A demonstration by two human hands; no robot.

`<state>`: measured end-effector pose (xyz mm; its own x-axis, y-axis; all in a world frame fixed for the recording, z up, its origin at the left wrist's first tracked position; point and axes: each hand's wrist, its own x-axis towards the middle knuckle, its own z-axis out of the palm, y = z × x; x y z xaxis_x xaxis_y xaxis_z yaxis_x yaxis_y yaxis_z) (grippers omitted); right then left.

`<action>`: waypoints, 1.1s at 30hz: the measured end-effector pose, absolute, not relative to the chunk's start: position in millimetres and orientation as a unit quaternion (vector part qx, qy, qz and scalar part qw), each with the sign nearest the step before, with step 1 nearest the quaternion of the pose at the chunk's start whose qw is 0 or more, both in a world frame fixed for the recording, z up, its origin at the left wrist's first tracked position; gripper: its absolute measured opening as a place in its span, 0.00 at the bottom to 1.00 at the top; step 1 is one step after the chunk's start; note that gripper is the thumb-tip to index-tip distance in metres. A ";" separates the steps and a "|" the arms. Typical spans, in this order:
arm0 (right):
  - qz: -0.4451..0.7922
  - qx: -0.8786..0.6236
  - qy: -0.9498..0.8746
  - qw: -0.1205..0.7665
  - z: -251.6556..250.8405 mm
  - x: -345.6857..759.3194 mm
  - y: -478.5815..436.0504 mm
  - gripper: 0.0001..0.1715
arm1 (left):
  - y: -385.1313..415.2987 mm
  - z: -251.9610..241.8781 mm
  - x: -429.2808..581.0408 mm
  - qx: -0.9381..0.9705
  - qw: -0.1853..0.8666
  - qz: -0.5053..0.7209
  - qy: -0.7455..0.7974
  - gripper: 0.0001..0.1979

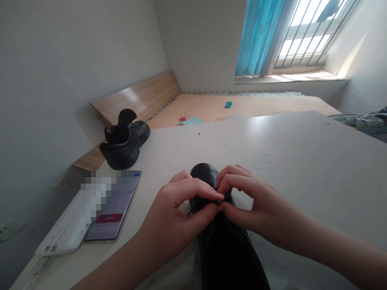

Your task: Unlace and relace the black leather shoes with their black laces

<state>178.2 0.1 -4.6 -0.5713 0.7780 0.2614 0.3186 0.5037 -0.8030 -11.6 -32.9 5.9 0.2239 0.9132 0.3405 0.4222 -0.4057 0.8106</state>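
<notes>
A black leather shoe (205, 173) stands on the white table in front of me, toe pointing away. Over its lacing area my left hand (184, 201) pinches a black shoelace (219, 202) between thumb and forefinger, and a thin strand of it shows beside the palm. My right hand (244, 193) meets it from the other side, thumb and fingers closed at the same spot on the lace. The fingertips of both hands nearly touch and hide most of the lacing. Toward me, the shoe's opening is dark.
Another black shoe (125, 141) stands at the table's far left corner. Nearer on the left lie a phone (111, 217) with its screen lit and a white package (66, 221), partly blurred. Behind the white table (290, 161) is a bed (208, 105) with small items on it.
</notes>
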 end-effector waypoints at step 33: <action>0.579 -0.404 -0.639 0.304 -5.9 176.2 6.5 0.15 | -25.4 13.5 -34.4 0.863 0.171 0.365 0.304 0.10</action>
<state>176.2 6.5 -5.9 -0.4890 0.8686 -0.0797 0.1646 0.0021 -0.9864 -34.4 -25.4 13.5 0.5494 0.6492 0.5260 0.3991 -0.7570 0.5174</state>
